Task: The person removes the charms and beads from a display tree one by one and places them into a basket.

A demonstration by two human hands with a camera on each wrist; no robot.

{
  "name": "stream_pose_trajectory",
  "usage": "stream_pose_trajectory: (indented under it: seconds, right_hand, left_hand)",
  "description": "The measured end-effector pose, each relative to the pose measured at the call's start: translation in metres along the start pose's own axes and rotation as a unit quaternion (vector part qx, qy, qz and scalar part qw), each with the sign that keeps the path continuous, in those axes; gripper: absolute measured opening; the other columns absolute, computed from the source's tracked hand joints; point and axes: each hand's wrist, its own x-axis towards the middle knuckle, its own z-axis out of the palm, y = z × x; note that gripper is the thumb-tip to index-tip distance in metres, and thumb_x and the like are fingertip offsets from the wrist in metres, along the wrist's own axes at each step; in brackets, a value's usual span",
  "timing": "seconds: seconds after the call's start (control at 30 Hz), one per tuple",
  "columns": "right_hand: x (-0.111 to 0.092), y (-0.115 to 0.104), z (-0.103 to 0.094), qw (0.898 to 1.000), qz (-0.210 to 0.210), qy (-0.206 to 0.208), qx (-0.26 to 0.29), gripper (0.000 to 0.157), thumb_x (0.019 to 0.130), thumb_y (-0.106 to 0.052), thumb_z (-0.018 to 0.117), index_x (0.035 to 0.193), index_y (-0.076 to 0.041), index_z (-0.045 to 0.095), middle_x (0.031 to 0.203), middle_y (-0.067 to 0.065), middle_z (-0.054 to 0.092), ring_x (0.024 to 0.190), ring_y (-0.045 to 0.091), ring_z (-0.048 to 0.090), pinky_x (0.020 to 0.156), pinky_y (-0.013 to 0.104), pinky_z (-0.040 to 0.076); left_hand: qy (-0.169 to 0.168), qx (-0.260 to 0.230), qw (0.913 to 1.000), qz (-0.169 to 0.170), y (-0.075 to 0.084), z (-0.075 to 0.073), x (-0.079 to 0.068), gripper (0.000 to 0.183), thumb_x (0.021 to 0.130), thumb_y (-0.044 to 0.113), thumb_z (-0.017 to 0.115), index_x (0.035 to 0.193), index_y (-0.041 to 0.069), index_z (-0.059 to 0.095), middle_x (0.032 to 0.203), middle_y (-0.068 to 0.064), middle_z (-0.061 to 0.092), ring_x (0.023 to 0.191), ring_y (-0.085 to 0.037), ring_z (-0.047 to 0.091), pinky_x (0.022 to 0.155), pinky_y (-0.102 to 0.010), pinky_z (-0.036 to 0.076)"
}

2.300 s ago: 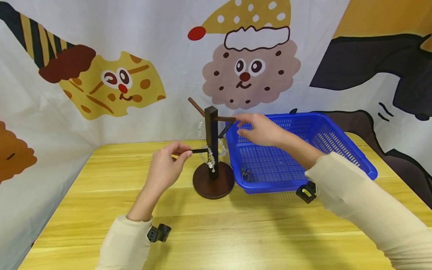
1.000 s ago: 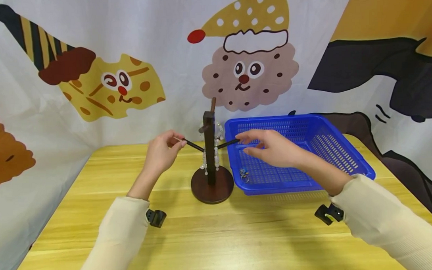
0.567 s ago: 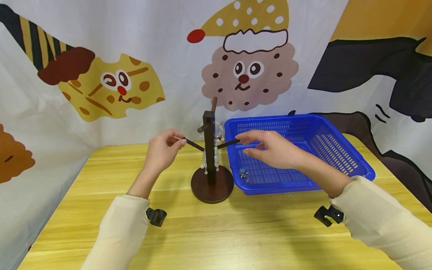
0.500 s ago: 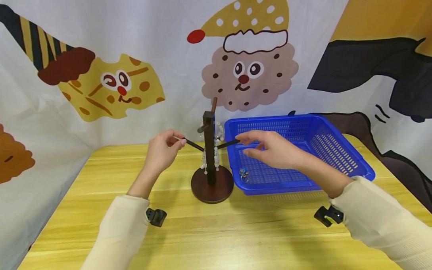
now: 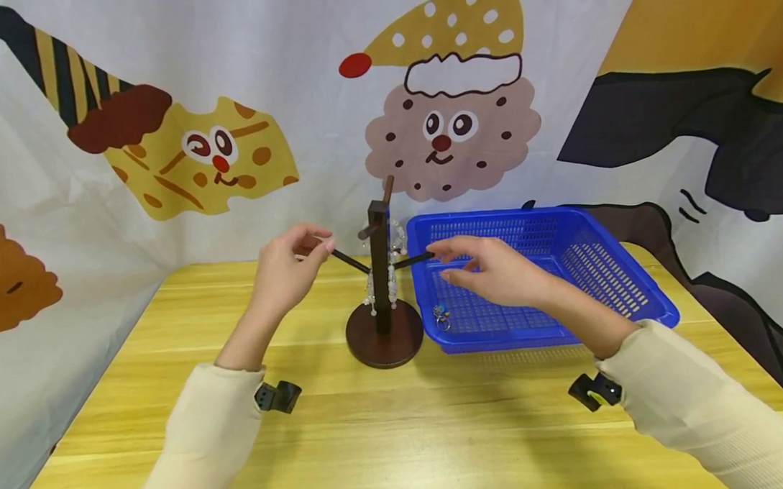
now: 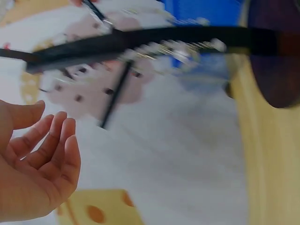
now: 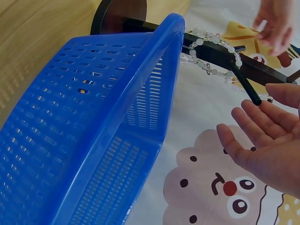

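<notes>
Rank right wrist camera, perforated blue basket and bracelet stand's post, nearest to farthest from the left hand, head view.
1. Bracelet stand's post: right of the left hand.
2. Perforated blue basket: right of the post.
3. Right wrist camera: lower right.

No legible text, label, brand, number or sign in any view. Printed cloth backdrop: cartoon art only, no lettering; short black strokes at its right are drawn lines, not characters. Right wrist camera: small yellow-green patch, too small to tell if it bears a marking. Left wrist camera, blue plastic basket, dark wooden jewelry stand: nothing readable.
</notes>
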Motion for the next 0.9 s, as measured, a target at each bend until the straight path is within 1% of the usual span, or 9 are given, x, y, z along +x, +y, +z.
stream_pose_trajectory:
  seconds: [0.13,0.23,0.3,0.4,0.6,0.77,0.9]
  right_hand:
    - [0.0,0.001,0.0,1.0,0.002,0.001,0.002,0.039,0.089,-0.007,0.057,0.128,-0.004,0.052,0.117,0.01,0.058,0.107,0.023,0.054,0.086,0.042,0.044]
    - [0.0,0.001,-0.001,1.0,0.002,0.002,0.005,0.04,0.089,-0.007,0.057,0.128,-0.004,0.052,0.117,0.01,0.058,0.107,0.023,0.054,0.086,0.043,0.044]
    - [0.0,0.001,-0.001,1.0,0.003,0.002,0.007,0.04,0.089,-0.007,0.057,0.128,-0.004,0.051,0.118,0.01,0.058,0.107,0.023,0.054,0.087,0.043,0.044]
    - [0.0,0.001,-0.001,1.0,0.002,0.001,0.007,0.04,0.089,-0.007,0.057,0.129,-0.004,0.051,0.118,0.011,0.058,0.107,0.023,0.054,0.086,0.043,0.044]
    - [0.0,0.0,-0.001,1.0,0.004,0.0,0.005,0.04,0.089,-0.007,0.057,0.128,-0.004,0.051,0.118,0.011,0.058,0.107,0.023,0.054,0.087,0.043,0.044]
    - [0.0,0.0,-0.001,1.0,0.006,0.0,0.007,0.04,0.089,-0.006,0.057,0.128,-0.004,0.051,0.118,0.011,0.058,0.107,0.023,0.053,0.087,0.044,0.043]
    - [0.0,0.0,0.0,1.0,0.005,0.0,0.008,0.039,0.089,-0.006,0.057,0.128,-0.004,0.052,0.117,0.011,0.058,0.107,0.023,0.054,0.087,0.044,0.044]
  left_hand:
    - [0.01,-0.016,0.9986,0.05,0.022,-0.007,-0.007,0.019,0.089,0.016,0.062,0.104,0.006,0.065,0.087,-0.008,0.065,0.078,-0.018,0.06,0.07,-0.034,0.049]
    - [0.014,-0.029,0.996,0.083,0.039,-0.01,-0.013,0.019,0.086,0.014,0.064,0.103,0.006,0.065,0.085,-0.005,0.065,0.078,-0.014,0.06,0.069,-0.032,0.049]
    - [0.016,-0.036,0.9941,0.101,0.048,-0.011,-0.016,0.019,0.085,0.013,0.066,0.102,0.006,0.065,0.085,-0.004,0.065,0.077,-0.013,0.06,0.068,-0.031,0.048]
    - [0.023,-0.046,0.9913,0.121,0.057,-0.01,-0.019,0.018,0.083,0.011,0.068,0.1,0.004,0.066,0.083,-0.004,0.065,0.076,-0.012,0.06,0.066,-0.03,0.048]
    - [0.041,-0.049,0.9852,0.159,0.067,-0.005,-0.021,0.013,0.084,0.009,0.066,0.095,0.002,0.067,0.083,-0.004,0.067,0.075,-0.013,0.061,0.064,-0.028,0.049]
    - [0.057,-0.039,0.983,0.17,0.069,-0.002,-0.02,0.009,0.084,0.007,0.066,0.091,0.001,0.066,0.081,-0.006,0.066,0.072,-0.015,0.062,0.062,-0.029,0.049]
    - [0.059,-0.035,0.9824,0.174,0.068,-0.002,-0.02,0.008,0.083,0.005,0.066,0.09,0.001,0.065,0.08,-0.007,0.066,0.072,-0.017,0.063,0.061,-0.031,0.05]
